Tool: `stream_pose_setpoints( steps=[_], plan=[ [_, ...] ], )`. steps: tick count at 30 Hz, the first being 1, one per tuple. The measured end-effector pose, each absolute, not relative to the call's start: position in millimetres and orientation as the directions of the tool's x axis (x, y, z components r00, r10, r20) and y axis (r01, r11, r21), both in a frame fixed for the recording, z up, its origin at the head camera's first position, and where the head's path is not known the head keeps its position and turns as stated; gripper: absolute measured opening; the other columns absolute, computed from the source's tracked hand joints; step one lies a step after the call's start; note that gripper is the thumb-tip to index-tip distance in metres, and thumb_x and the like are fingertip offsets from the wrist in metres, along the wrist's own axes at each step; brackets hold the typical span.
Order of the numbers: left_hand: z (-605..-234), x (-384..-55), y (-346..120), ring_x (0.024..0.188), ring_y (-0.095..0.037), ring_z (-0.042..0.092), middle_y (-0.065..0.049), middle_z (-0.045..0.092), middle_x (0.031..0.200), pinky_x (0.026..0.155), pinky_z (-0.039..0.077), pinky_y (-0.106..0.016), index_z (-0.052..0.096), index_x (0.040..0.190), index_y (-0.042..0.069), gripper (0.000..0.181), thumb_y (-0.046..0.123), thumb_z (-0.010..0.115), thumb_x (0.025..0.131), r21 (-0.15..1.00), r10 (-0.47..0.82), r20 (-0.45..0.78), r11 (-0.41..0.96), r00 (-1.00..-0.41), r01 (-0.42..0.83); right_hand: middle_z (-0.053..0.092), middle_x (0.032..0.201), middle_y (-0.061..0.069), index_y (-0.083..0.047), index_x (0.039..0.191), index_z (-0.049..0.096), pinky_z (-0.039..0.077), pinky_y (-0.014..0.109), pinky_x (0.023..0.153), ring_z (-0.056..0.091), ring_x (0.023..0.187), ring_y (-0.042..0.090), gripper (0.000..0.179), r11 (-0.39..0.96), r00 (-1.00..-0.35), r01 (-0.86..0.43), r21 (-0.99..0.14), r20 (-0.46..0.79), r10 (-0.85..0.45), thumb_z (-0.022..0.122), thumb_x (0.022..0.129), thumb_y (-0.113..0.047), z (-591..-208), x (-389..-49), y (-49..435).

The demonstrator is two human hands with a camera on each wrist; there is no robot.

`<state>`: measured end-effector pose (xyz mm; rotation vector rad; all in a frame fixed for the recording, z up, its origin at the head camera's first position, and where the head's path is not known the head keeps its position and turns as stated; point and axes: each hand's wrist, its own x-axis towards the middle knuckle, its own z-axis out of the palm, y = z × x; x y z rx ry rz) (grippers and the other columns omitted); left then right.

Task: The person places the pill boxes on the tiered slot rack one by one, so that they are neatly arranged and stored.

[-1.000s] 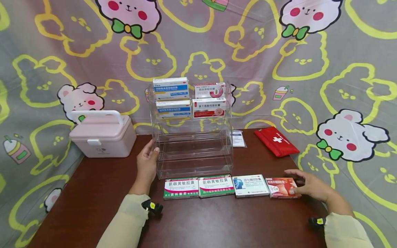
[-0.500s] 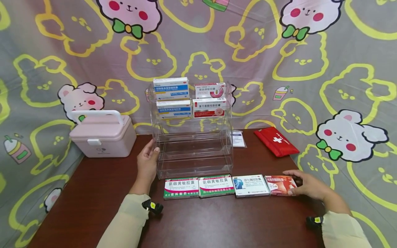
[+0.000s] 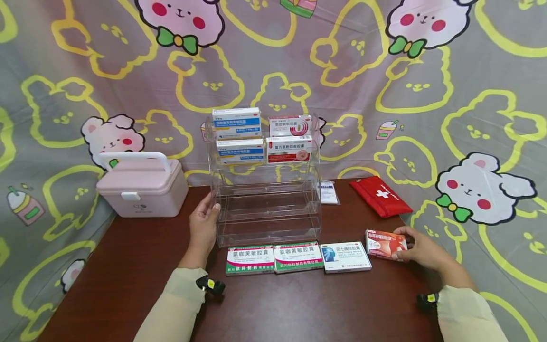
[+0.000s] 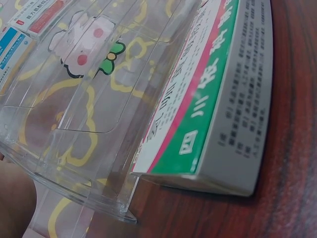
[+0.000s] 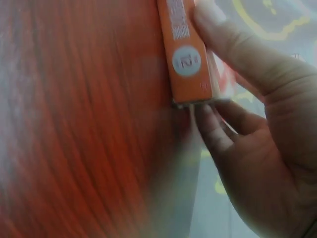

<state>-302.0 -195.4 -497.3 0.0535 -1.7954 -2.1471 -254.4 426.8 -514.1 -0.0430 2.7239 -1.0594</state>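
Observation:
My right hand [image 3: 420,247] pinches the right end of a red-orange medicine box [image 3: 384,243], thumb on the near side and fingers at the far side. The right wrist view shows that box's orange edge [image 5: 185,59] between thumb and fingers. My left hand [image 3: 202,232] holds the left side of a clear, tiered display rack [image 3: 267,235]. On the table before the rack lie two green-and-white medicine boxes [image 3: 249,260] and a white one with a blue picture [image 3: 346,256], in a row. The rack's upper tiers bear blue-and-white boxes [image 3: 236,123] and red-and-white boxes [image 3: 288,149].
A pink lidded case [image 3: 141,190] with a white handle stands at the back left of the brown table [image 3: 299,308]. Behind the rack's right side lies a small plastic-wrapped packet [image 3: 328,192]. A red first-aid pouch [image 3: 381,195] sits farther right. A patterned cloth [image 3: 273,57] hangs behind.
The red-orange box, held by my right hand, has moved up and slightly left from the row's right end and now sits tilted. My left hand stays on the rack.

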Motion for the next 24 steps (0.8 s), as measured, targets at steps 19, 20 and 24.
stream_pose_setpoints(
  steps=[19,20,24],
  plan=[
    [-496,-302,-196,0.163,-0.025,0.037,-0.013,0.045,0.172,0.124,0.042,-0.022,0.047,0.163,0.000,0.054,-0.002,0.058,0.110,0.956,-0.264,0.202,-0.155,-0.943,0.248,0.065,0.133,0.032,-0.003,0.135,0.067,0.060,0.027,0.069,0.063,0.113,0.045,0.044,0.776,-0.986,0.010,-0.630,0.124,0.114,0.076,0.103,-0.033,-465,-245,394],
    [-496,-302,-196,0.163,-0.024,0.036,-0.013,0.045,0.172,0.124,0.042,-0.022,0.047,0.163,0.000,0.054,-0.002,0.058,0.110,0.956,-0.262,0.201,-0.156,-0.944,0.247,0.064,0.135,0.032,-0.003,0.137,0.067,0.060,0.025,0.069,0.063,0.114,0.046,0.048,0.766,-0.982,0.014,-0.643,0.135,0.132,0.075,0.104,-0.036,-461,-244,391],
    [-496,-302,-197,0.163,-0.023,0.036,-0.011,0.045,0.172,0.125,0.042,-0.023,0.047,0.163,0.001,0.054,-0.001,0.057,0.111,0.960,-0.254,0.192,-0.152,-0.948,0.235,0.064,0.141,0.031,-0.003,0.143,0.066,0.054,0.012,0.069,0.066,0.117,0.047,0.056,0.728,-0.968,-0.005,-0.686,0.186,0.168,0.072,0.105,-0.044,-444,-243,374]
  ],
)
